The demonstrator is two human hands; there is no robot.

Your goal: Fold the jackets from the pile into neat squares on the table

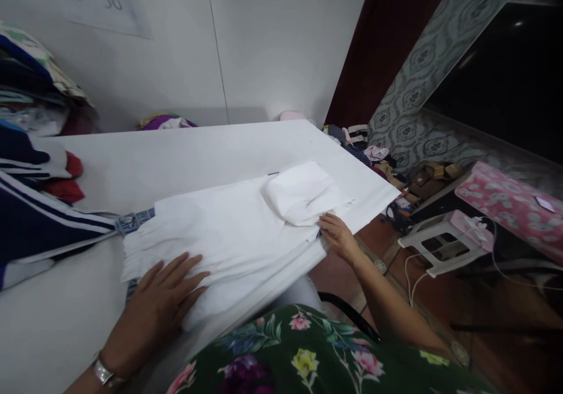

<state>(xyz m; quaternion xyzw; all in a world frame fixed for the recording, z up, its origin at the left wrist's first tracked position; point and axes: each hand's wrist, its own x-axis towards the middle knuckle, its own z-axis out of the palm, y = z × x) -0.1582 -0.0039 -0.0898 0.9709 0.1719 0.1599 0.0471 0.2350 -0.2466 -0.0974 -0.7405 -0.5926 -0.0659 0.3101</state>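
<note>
A white garment [220,224] lies spread across the white table, with a gathered edge at its left end and a puffed, folded part [301,194] at its right. Blue denim [134,221] shows from under the gathered edge. My left hand [165,294] rests flat on the garment's near left part, fingers spread. At the near right edge, below the folded part, the fingers of my right hand [336,235] close on the cloth, with the thumb hidden.
Navy clothing with white stripes [39,218] lies at the table's left, near a red piece [64,189]. The white table [211,148] ends at a corner on the right. Beyond it stand a white plastic stool [435,238], boxes [428,180] and piled clothes [360,142].
</note>
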